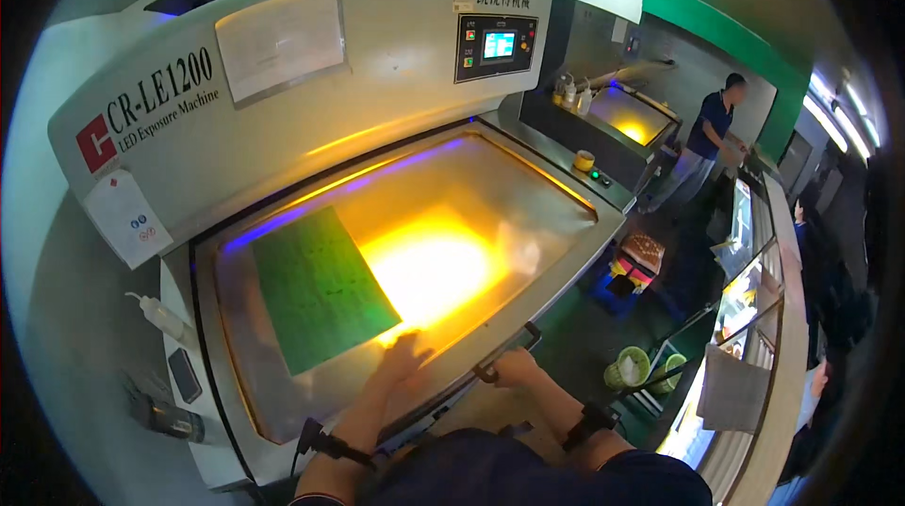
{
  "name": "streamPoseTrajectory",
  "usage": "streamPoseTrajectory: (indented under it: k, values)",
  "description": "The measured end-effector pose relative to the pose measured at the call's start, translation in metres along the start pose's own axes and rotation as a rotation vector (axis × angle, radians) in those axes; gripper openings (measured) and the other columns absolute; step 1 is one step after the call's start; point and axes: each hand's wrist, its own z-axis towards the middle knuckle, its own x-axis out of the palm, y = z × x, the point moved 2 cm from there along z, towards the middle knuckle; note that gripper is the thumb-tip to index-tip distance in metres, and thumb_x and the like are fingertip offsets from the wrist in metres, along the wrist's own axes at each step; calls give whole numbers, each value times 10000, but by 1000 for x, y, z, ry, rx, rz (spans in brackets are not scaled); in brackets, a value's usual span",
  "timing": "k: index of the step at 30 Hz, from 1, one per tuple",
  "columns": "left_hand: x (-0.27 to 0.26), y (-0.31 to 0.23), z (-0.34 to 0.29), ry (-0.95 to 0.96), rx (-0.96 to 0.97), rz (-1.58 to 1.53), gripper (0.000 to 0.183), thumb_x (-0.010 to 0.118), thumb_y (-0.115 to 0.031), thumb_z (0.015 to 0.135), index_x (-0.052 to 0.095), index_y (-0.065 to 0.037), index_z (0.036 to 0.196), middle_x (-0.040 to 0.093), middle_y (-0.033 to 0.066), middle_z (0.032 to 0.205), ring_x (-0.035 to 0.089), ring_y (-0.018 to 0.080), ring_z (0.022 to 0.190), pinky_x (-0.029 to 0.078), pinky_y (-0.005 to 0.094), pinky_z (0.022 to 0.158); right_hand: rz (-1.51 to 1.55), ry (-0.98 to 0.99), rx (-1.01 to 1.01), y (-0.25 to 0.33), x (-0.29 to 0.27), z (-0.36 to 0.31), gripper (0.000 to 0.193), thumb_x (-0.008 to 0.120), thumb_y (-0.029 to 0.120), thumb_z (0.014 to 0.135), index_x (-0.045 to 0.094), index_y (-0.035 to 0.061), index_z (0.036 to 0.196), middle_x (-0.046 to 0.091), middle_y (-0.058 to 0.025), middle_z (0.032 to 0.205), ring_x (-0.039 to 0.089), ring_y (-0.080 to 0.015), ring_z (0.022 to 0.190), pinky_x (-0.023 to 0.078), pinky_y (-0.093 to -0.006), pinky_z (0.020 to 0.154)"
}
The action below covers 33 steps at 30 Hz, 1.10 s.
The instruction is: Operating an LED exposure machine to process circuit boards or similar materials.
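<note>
A large exposure machine fills the view, with a framed flat bed (240,355) lit bright yellow in the middle. On the left half of this bed lies a green rectangular sheet (320,289). My left hand (403,361) is over the bed's near edge, just off the sheet's lower right corner, with its fingers stretched out and nothing visible in them. Whether it touches the bed is hard to tell in the glare. My right hand (515,368) is closed around a dark handle (534,334) at the front edge of the machine.
Left of the bed are a white squeeze bottle (160,316), a phone (184,374) and a dark cylindrical object (170,419). A yellow tape roll (584,161) sits right. Green bins (628,368) stand on the floor. Another person (709,134) works farther back.
</note>
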Motion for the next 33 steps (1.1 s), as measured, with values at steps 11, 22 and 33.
streamPoseTrajectory:
  k: [11,22,33]
  values:
    - [-6,35,-21,-257,-360,560,824,424,-694,862,282,-227,1526,117,42,1626,53,410,1475,1,723,1094,-38,140,51,-6,26,5,234,747,323,720,726,119,834,701,-64,819,677,-249,891,415,-468,923]
    - [9,23,5,-137,-575,401,1053,522,-771,762,114,-223,1563,-32,113,1629,-84,432,1468,-15,709,1095,508,-328,-372,-12,20,-17,135,697,237,754,697,131,837,665,-64,885,638,-292,899,482,-430,811]
    - [18,-15,50,141,-747,417,1377,571,-927,541,-98,-268,1548,-230,98,1595,-231,463,1422,-106,759,1022,598,88,-558,-114,94,73,244,634,230,858,678,115,1069,680,-114,1075,648,-332,985,517,-448,853]
